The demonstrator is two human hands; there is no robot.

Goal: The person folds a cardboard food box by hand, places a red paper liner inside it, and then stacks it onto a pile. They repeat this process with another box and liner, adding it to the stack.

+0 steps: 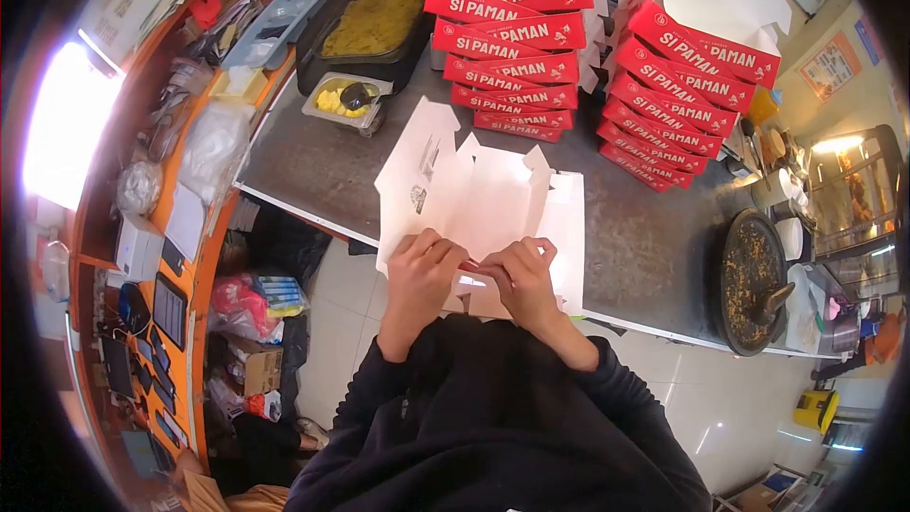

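A partly folded white cardboard box [493, 194] lies near the front edge of the dark table, with its printed flap standing up at the left. My left hand [424, 275] has its fingers closed on the box's near edge. Close beside it, my right hand [526, 280] pinches the same edge, where a bit of red shows between the hands. More flat white cardboard [567, 237] lies under the box at the right. Behind it rise two stacks of red boxes, a left stack [512, 66] and a right stack [664, 104], both marked SI PAMAN.
At the back left are a black tray of yellow food [374, 24] and a small plastic tub [346, 102]. A round stone mortar [744, 275] stands at the right end of the table. An orange shelf [204, 270] with cluttered items runs along the left; a person's foot [313, 433] shows below.
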